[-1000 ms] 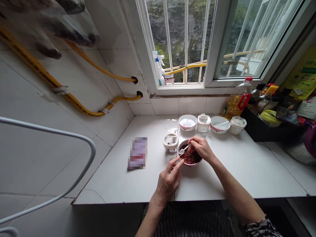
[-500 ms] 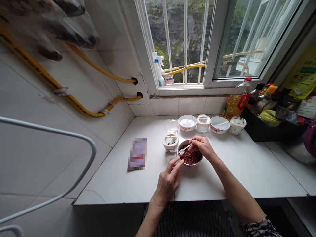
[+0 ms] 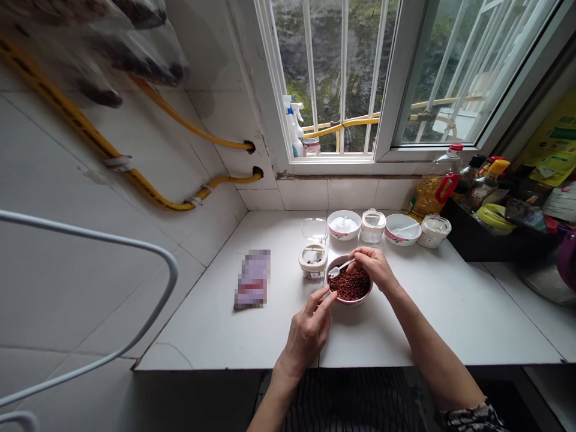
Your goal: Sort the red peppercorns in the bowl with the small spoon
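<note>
My right hand [image 3: 374, 267] pinches the handle of a small white spoon [image 3: 335, 272]. The spoon's scoop is over the left part of a bowl [image 3: 351, 303] with a pinkish rim. Dark red grains that look like Sichuan peppercorns [image 3: 354, 284] fill much of this bowl. My left hand [image 3: 309, 327] grips the bowl's front left rim between thumb and fingers. Just left of the bowl stands a small clear jar [image 3: 312, 258] with a pale collar and a few dark bits inside. Its clear lid [image 3: 314, 228] appears tipped up behind it.
Behind are a bowl of white powder [image 3: 344, 225], a lidded jar [image 3: 372, 225], a bowl with a white spoon [image 3: 402, 230] and another jar [image 3: 434, 231]. A blurred purple packet [image 3: 252, 279] lies left. An oil bottle [image 3: 434, 186] and black bin [image 3: 477, 237] stand right.
The spoon's scoop has moved slightly up and away from the bowl's near left side. My left hand keeps its place at the rim. The whole view has shifted a little.
</note>
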Demonstrator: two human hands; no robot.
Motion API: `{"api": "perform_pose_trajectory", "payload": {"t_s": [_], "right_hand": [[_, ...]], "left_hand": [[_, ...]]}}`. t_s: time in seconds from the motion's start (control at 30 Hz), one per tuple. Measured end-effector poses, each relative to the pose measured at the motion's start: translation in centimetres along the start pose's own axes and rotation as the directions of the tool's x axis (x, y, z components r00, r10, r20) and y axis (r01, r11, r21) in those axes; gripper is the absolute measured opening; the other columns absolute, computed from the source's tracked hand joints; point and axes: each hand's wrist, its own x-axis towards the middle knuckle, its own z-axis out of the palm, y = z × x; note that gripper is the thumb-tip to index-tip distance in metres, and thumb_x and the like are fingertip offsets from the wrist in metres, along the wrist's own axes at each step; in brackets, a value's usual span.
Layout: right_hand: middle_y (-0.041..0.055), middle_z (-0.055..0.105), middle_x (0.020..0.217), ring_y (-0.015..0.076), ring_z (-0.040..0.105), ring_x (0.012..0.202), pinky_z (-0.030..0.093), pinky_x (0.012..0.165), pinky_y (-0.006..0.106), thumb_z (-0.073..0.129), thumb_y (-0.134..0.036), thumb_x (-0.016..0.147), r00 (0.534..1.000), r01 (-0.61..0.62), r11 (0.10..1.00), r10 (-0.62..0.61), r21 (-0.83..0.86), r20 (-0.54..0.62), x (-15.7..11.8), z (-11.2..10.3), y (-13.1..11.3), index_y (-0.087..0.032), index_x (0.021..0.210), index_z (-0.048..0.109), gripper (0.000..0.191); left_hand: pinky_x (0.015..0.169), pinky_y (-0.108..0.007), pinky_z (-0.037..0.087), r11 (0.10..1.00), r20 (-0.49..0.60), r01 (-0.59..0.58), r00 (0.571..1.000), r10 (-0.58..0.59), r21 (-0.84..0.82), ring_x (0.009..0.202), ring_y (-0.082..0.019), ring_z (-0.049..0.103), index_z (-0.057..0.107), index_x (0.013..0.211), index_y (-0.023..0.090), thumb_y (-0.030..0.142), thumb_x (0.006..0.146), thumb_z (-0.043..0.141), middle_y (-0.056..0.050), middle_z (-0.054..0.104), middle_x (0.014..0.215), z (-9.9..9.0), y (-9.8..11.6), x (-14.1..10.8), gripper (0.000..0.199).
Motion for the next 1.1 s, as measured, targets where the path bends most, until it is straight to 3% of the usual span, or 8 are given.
{"api": "perform_pose_trajectory", "payload": {"t_s": [0.23,0.37,0.43,0.5,0.63,0.73,0.97,1.1], "right_hand": [[0.0036,0.075,0.07,0.0212,0.072,0.068,0.057,0.071,0.035,0.053,-0.039,0.09,0.954,0.278,0.956,-0.287,-0.097,-0.091,-0.1,1.9,-0.8,-0.021,0.086,0.062,0.021],[0.0049,0.077,0.082,0.0216,0.073,0.079,0.05,0.095,0.045,0.044,-0.023,0.097,0.841,0.508,0.743,-0.536,-0.436,0.066,-0.8,3.6,-0.7,-0.022,0.094,0.062,0.018],[0.0047,0.078,0.083,0.0214,0.073,0.08,0.042,0.104,0.049,0.043,-0.017,0.097,0.787,0.578,0.613,-0.592,-0.538,0.171,-0.9,3.8,-0.6,-0.023,0.094,0.061,0.02],[0.0052,0.078,0.083,0.0223,0.072,0.083,0.042,0.104,0.048,0.043,-0.017,0.097,0.764,0.596,0.566,-0.618,-0.57,0.186,-1.0,3.4,-0.7,-0.023,0.095,0.061,0.019],[0.0048,0.075,0.08,0.0219,0.071,0.08,0.052,0.083,0.037,0.047,-0.022,0.097,0.816,0.513,0.679,-0.576,-0.525,0.052,-1.2,1.4,-1.3,-0.022,0.093,0.06,0.013],[0.0017,0.071,0.068,0.0186,0.067,0.066,0.051,0.07,0.03,0.047,-0.022,0.095,0.87,0.46,0.743,-0.487,-0.486,0.079,-1.3,-0.2,-1.6,-0.022,0.087,0.059,0.015],[0.0009,0.067,0.065,0.0157,0.06,0.062,0.047,0.063,0.027,0.049,-0.015,0.09,0.895,0.441,0.7,-0.387,-0.562,0.22,-1.4,0.1,-1.0,-0.021,0.071,0.059,0.022],[0.0002,0.066,0.061,0.0166,0.062,0.061,0.047,0.065,0.028,0.047,-0.016,0.09,0.928,0.373,0.765,-0.317,-0.524,0.197,-1.3,0.6,-0.8,-0.021,0.071,0.059,0.023]], "left_hand": [[0.093,-0.028,0.06,1.0,-0.003,0.0,1.0,0.0,-0.01,0.114,-0.019,0.067,0.05,0.14,0.023,0.002,0.094,0.043,-0.011,0.062,0.127,-0.1,0.1,0.1,0.051],[0.092,-0.028,0.06,1.0,-0.003,0.004,1.0,-0.004,-0.013,0.114,-0.019,0.067,0.05,0.14,0.022,0.002,0.094,0.043,-0.012,0.061,0.128,-0.1,0.0,0.1,0.051],[0.092,-0.029,0.06,1.0,-0.007,0.003,1.0,-0.003,-0.011,0.113,-0.019,0.067,0.049,0.14,0.023,0.002,0.094,0.042,-0.012,0.061,0.128,0.0,0.0,0.1,0.051],[0.092,-0.029,0.06,1.0,-0.009,0.003,1.0,-0.003,-0.007,0.113,-0.02,0.068,0.049,0.141,0.024,0.002,0.094,0.042,-0.012,0.061,0.128,0.0,0.0,0.0,0.052],[0.093,-0.03,0.06,1.0,0.006,0.008,1.0,-0.008,-0.015,0.115,-0.02,0.067,0.049,0.141,0.024,0.002,0.094,0.043,-0.011,0.061,0.129,0.0,0.0,0.0,0.052],[0.093,-0.029,0.06,1.0,0.006,0.004,1.0,-0.004,-0.014,0.114,-0.02,0.067,0.05,0.14,0.023,0.002,0.094,0.044,-0.012,0.061,0.128,0.0,0.0,0.0,0.052],[0.093,-0.028,0.06,1.0,-0.014,0.002,1.0,-0.002,0.009,0.113,-0.019,0.068,0.051,0.139,0.024,0.003,0.094,0.044,-0.011,0.063,0.126,0.0,0.0,0.1,0.05],[0.094,-0.028,0.059,1.0,-0.008,0.002,1.0,-0.002,0.005,0.114,-0.019,0.067,0.051,0.139,0.023,0.002,0.094,0.045,-0.011,0.062,0.126,0.0,0.1,0.1,0.05]]}}
